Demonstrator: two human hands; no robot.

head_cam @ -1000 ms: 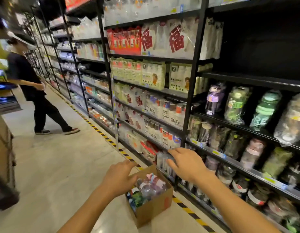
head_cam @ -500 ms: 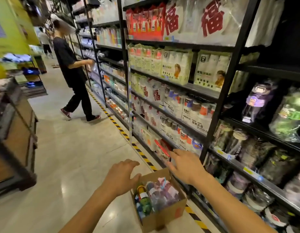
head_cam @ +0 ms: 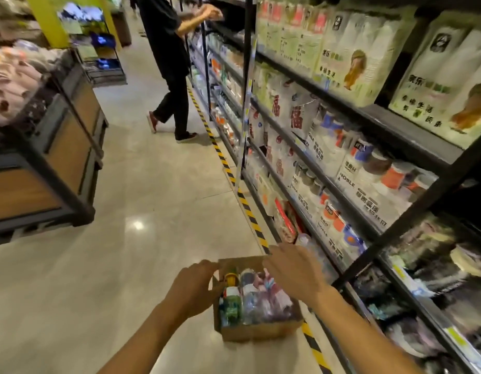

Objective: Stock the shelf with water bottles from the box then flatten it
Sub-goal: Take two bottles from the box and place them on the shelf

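A small brown cardboard box [head_cam: 258,332] stands open on the floor beside the shelving, packed with several wrapped water bottles [head_cam: 256,298]. My left hand [head_cam: 192,286] is at the box's left rim, fingers curled against the wall. Over the far right corner hovers my right hand [head_cam: 293,271], fingers spread and pointing down, nothing in it. The black metal shelf [head_cam: 350,203] runs along the right, full of packaged goods; wrapped bottles [head_cam: 438,255] lie on its lower tiers at the right.
A yellow-black hazard stripe [head_cam: 244,201] runs along the floor at the shelf's foot. A person in black [head_cam: 174,76] stands further up the aisle, reaching into the shelf. A wooden display stand [head_cam: 45,157] with goods sits at the left.
The view has tilted down and swung left. Both hands have dropped closer to the box; the left hand now touches its left rim. The person up the aisle has stepped closer to the shelf.
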